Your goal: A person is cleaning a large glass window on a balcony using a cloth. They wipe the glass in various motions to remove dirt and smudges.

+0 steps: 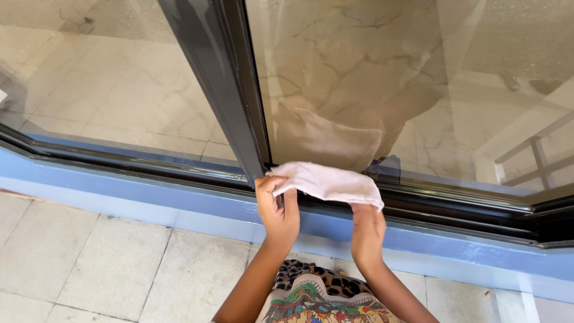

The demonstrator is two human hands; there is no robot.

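A pale pink cloth [326,182] is stretched between my two hands, just in front of the bottom of a glass door pane [382,72]. My left hand [277,209] pinches the cloth's left end near the dark vertical door frame [224,84]. My right hand [366,230] grips the cloth's right end from below. The cloth hangs over the black sliding track [454,206] at the foot of the glass. Its reflection shows in the pane above.
A blue painted sill [119,194] runs under the track across the whole view. Grey floor tiles [89,263] lie on my side. Behind the glass is a marble-patterned floor [119,90]. A patterned garment [317,296] shows at the bottom.
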